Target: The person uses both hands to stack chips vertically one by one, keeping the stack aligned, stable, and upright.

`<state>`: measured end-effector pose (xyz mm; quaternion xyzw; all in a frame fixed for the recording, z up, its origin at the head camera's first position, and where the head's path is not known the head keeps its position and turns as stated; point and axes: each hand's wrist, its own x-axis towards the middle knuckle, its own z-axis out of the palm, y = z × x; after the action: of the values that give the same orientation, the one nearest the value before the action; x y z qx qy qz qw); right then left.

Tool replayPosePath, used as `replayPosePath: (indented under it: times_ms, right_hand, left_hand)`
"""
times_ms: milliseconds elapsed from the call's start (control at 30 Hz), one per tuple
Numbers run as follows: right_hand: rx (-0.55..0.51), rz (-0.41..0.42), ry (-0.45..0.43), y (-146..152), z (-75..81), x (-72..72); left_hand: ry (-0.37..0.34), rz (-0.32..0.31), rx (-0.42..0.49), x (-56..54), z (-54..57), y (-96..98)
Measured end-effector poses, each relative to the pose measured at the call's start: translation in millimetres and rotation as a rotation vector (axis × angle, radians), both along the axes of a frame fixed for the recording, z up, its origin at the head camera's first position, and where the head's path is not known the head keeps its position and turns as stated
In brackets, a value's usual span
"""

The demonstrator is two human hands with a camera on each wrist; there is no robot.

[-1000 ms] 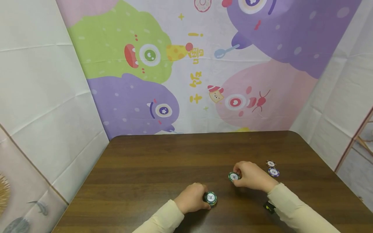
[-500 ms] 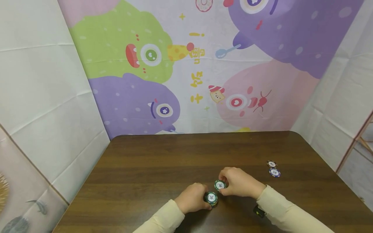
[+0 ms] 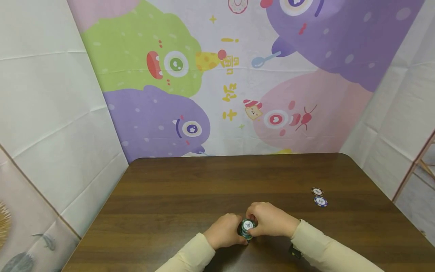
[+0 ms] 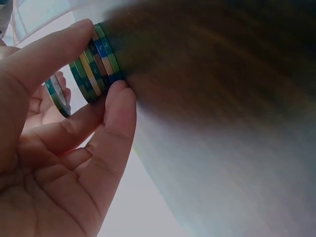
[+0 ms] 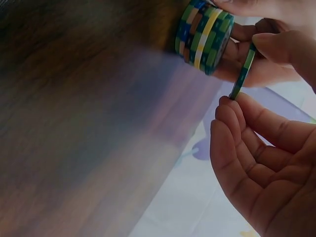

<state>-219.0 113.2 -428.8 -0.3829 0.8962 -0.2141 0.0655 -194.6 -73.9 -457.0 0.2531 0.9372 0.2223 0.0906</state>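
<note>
My left hand [image 3: 224, 231] grips a short stack of poker chips [image 4: 96, 64] by its edges, thumb on one side and fingers on the other. Green, yellow, brown and blue bands show along the stack's side in both wrist views. Between thumb and fingertips, my right hand [image 3: 273, 219] pinches a single green poker chip [image 5: 243, 71] with a white centre marked 20. That chip is above the stack, slightly tilted, with a gap between them in the right wrist view. From the head view it covers most of the stack's top.
Two more poker chips lie flat at the right of the brown wooden table [image 3: 176, 189]: a dark brown one [image 3: 317, 191] and, just nearer, a blue one [image 3: 321, 201]. A cartoon-printed cloth [image 3: 224, 139] hangs behind the table's far edge.
My right hand has carried the green poker chip leftward and nearer, from the middle right of the table to over the stack. The left hand has stayed at the stack.
</note>
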Motion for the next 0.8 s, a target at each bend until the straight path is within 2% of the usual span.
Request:
replayPosePath:
  times_ms: [233, 533, 800]
  right_hand:
    - [0.031, 0.029, 0.013, -5, -3.2, 0.7]
    - [0.053, 0.032, 0.006, -6, -12.0, -1.1]
    - [0.058, 0.035, 0.029, -7, -12.1, -0.7]
  left_hand:
    - [-0.029, -0.007, 0.025, -0.5, 0.6, -0.9]
    - [0.012, -0.034, 0.038, -1.7, -0.7, -1.5]
    - [0.041, -0.048, 0.037, -2.7, -2.1, -1.9]
